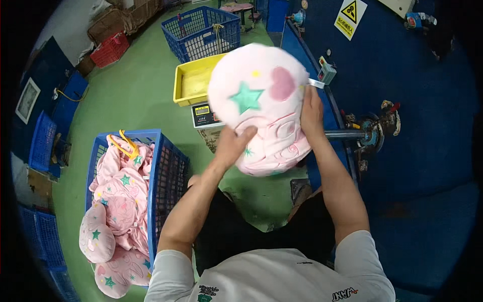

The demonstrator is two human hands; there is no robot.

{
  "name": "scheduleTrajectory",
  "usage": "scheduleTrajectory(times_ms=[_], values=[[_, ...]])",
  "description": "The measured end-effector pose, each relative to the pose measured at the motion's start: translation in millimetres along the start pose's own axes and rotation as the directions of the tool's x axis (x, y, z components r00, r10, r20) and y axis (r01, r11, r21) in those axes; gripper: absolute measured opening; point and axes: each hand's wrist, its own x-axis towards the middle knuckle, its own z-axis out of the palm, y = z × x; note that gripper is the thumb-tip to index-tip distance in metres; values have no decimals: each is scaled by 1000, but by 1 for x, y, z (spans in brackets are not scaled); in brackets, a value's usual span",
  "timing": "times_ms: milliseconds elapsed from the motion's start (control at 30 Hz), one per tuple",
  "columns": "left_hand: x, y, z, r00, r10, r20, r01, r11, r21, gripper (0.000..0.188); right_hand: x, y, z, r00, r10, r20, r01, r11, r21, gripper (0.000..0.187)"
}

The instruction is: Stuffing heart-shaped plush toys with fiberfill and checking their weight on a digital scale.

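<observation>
In front of me I hold up a pale pink plush cushion [264,108], rounded and full at its top, creased and softer lower down. A green star, a darker pink heart and small yellow spots decorate it, and a white label sticks out at its right edge. My left hand [234,145] grips its lower left side, the thumb lying across the front. Against its right edge my right hand [312,113] is closed, with the fingers partly hidden behind the cloth. A metal tube [345,134] of the blue machine [371,133] points toward the cushion's right side.
At left a blue crate [160,151] overflows with similar pink plush pieces [121,201]. Beyond the cushion stand a digital scale [204,115], a yellow tray [190,83] and another blue crate [201,30]. A red crate [109,50] sits far left. Dark blue machine panels [417,166] fill the right.
</observation>
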Motion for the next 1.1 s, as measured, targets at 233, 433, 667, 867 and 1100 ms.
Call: scheduleTrajectory(times_ms=[233,433,667,867,1100], values=[[2,-4,11,990,-37,-133,6,975,-221,44,-5,-22,-18,965,61,256,38,930,-365,45],[23,50,-7,993,63,-97,-73,991,-108,41,2,0,-19,993,101,-53,-108,981,-159,43],[-50,-92,-21,968,-25,-249,-33,973,-228,52,-31,-23,-2,924,-252,286,325,913,-246,35],[-63,-76,-97,924,187,-332,-275,931,-241,90,-47,-28,4,639,-482,599,726,634,-265,39],[-14,-25,-50,953,268,140,-291,940,179,106,-43,-26,-2,581,-546,604,791,552,-262,48]])
